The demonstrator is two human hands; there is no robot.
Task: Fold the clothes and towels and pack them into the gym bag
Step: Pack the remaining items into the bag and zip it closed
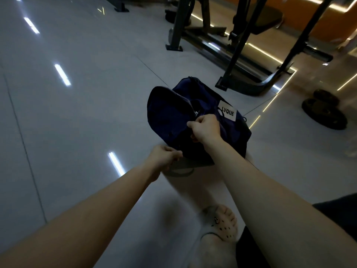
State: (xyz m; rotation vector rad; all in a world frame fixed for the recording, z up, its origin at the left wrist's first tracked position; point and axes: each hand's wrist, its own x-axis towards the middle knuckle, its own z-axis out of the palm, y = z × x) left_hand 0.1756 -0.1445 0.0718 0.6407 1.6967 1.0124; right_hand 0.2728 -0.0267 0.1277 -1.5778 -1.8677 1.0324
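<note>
Left hand [164,156], right hand [205,129] gripping gym bag [164,113]

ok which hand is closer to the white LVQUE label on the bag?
Right. The right hand grips the gym bag right next to the white label, on its near side; the left hand pinches the bag's near end, farther from it.

Single head-worn wide-angle view. It faces forward and steeply down onto the glossy grey tiled floor [77,117], close to the dark navy fabric gym bag [164,115] at frame centre.
</note>
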